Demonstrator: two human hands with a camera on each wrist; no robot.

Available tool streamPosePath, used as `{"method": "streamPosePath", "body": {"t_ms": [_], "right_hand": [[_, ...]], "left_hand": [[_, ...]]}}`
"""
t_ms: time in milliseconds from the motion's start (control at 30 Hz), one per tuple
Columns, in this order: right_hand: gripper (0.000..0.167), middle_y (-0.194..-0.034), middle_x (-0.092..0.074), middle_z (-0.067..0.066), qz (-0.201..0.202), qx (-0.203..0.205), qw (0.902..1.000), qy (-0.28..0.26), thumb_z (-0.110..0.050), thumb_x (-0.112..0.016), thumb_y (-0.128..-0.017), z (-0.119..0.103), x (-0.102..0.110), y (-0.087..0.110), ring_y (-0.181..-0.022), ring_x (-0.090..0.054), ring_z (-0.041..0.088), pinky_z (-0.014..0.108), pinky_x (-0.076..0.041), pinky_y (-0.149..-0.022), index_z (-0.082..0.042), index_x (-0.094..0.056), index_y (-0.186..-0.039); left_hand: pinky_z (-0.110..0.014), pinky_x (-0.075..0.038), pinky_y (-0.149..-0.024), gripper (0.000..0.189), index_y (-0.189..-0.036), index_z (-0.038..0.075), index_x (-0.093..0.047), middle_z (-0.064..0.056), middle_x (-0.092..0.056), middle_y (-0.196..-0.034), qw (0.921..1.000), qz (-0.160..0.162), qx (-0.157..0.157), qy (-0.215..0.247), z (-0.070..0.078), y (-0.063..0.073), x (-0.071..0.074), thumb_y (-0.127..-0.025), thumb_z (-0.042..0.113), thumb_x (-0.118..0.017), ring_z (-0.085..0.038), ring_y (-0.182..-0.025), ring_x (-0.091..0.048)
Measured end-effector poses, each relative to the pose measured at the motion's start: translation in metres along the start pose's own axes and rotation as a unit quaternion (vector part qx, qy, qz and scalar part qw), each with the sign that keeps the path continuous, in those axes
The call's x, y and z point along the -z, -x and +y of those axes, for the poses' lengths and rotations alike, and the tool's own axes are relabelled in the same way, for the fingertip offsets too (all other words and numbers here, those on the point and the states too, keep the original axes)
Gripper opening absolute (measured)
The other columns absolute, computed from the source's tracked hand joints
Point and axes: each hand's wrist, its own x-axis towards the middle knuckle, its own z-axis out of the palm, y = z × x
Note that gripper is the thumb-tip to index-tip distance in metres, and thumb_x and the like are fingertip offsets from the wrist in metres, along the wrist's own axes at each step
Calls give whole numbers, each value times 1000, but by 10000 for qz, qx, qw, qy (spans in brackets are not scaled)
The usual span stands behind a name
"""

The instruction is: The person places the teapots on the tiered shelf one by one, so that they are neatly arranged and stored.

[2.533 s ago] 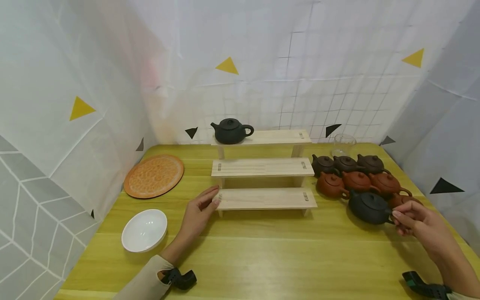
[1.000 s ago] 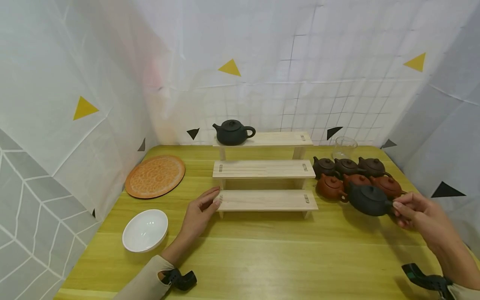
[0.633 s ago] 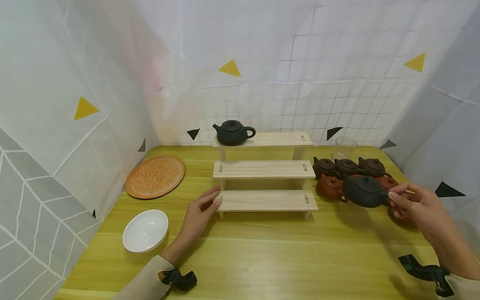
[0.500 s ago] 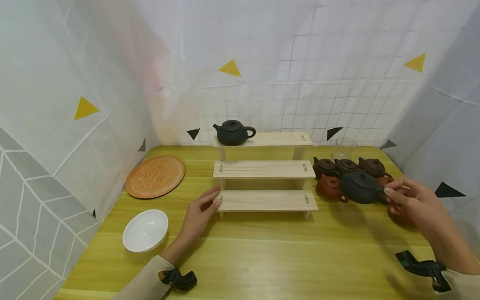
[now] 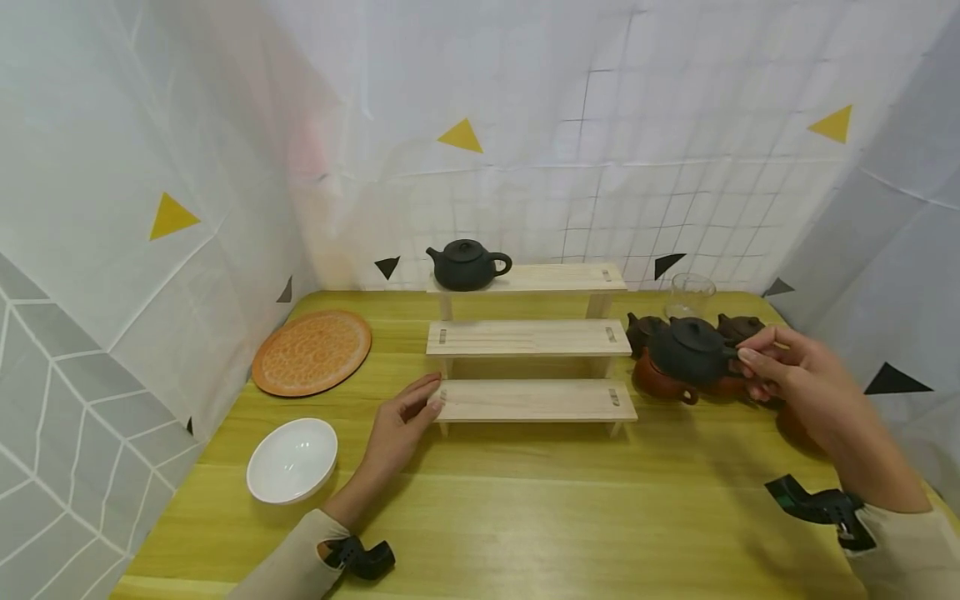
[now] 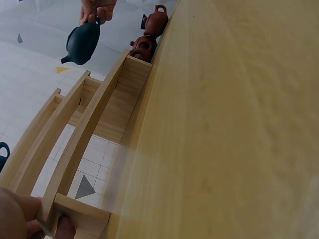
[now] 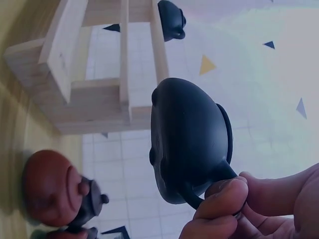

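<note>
Fingers (image 7: 224, 199) (R) pinch pot (image 7: 192, 139), clr of shelf (image 5: 528, 336) edge.

Head view forward and down over table (image 5: 525, 517), wrist views close and sideways, all sharing wooden shelf (image 5: 528, 338)

Showing white sheeting (image 5: 525, 67) behind the right grip (image 5: 798, 375), bearing yellow triangles (image 5: 462, 137), black triangles (image 5: 665, 264) and thin gridlines (image 5: 588, 72). Revealing a yellowish wooden tabletop (image 5: 540, 517) beneath it.

The right hand (image 5: 798, 375) pinches a black teapot (image 5: 692, 350) by its handle; the left hand (image 5: 396, 429) holds a three-tier wooden shelf (image 5: 528, 402) at its near left end
</note>
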Motion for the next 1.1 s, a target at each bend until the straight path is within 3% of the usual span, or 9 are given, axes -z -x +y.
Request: {"method": "streamPosePath", "body": {"t_ms": [367, 733, 867, 1100], "right_hand": [[22, -83, -61, 10, 97, 97, 9998, 164, -17, -55, -110, -27, -13, -17, -60, -55, 24, 33, -48, -51, 4, -55, -114], [23, -80, -61, 8, 140, 86, 9995, -259, -17, -57, -109, -44, -29, -39, -57, -51, 21, 34, -43, -45, 5, -56, -114], [26, -82, -60, 8, 189, 66, 9996, -193, -21, -57, -109, -51, -32, -45, -61, -54, 25, 34, -47, -48, 4, -55, -114], [25, -83, -60, 7, 81, 106, 9997, -222, -18, -56, -109, -61, -37, -62, -64, -56, 20, 28, -52, -59, 7, -53, -114]], "left_hand": [[-23, -47, -101, 37, -135, -5, -67, -11, -59, -146, 10000, 19, 40, 41, 3, 1, 1, -100, 5, -71, -26, -136, -53], [-23, -48, -100, 37, -135, -4, -67, -10, -60, -145, 10000, 16, 33, 57, 1, 0, -1, -99, 4, -72, -25, -135, -54], [-27, -48, -102, 37, -135, -3, -67, -10, -60, -145, 10000, 3, 36, 14, 1, 0, -1, -99, 5, -72, -25, -136, -54], [-29, -48, -103, 37, -136, -4, -67, -11, -60, -146, 10000, -8, -24, -21, -1, 0, 0, -100, 6, -71, -25, -136, -53]]}}
